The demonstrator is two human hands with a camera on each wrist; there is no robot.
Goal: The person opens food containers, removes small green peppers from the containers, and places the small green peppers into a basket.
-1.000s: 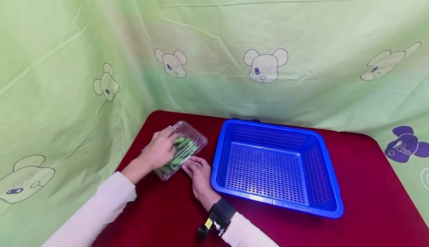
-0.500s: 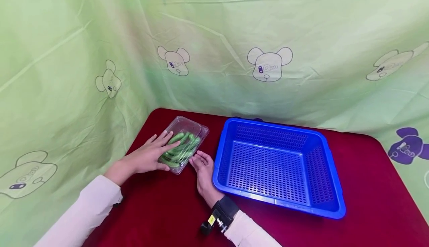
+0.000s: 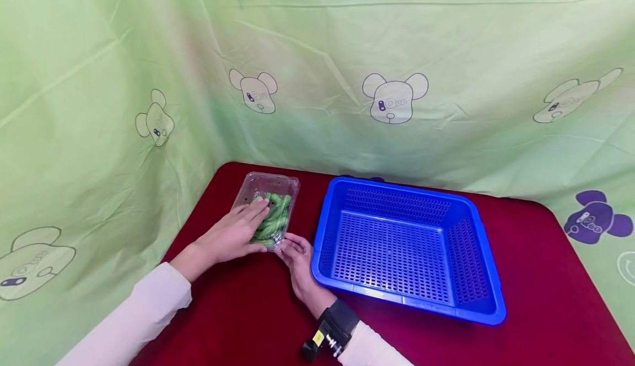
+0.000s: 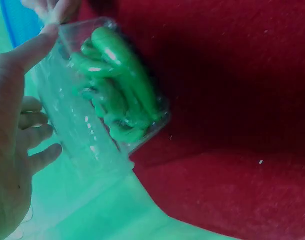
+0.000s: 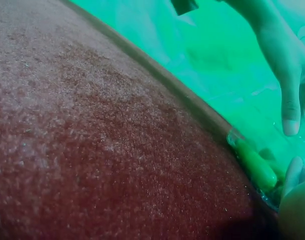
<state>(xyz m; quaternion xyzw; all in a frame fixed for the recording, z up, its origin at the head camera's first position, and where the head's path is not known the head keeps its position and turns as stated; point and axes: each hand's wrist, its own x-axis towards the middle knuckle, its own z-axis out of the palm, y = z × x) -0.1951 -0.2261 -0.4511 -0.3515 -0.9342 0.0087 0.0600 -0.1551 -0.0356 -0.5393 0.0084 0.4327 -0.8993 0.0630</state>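
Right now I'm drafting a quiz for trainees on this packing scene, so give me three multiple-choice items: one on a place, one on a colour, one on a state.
1. Where does the clear box of green vegetables lie?
A. inside the basket
B. on the red table, left of the basket
C. on the floor

2. What colour is the basket?
A. blue
B. yellow
C. white

3. How is the left hand?
A. clenched in a fist, far from the box
B. lying with fingers stretched on top of the box
C. gripping the basket rim

Answers:
1 B: the head view shows the box on the table beside the basket's left wall.
2 A: its perforated walls and floor are blue.
3 B: its fingers lie flat over the lid, while the right hand touches the box's near corner.
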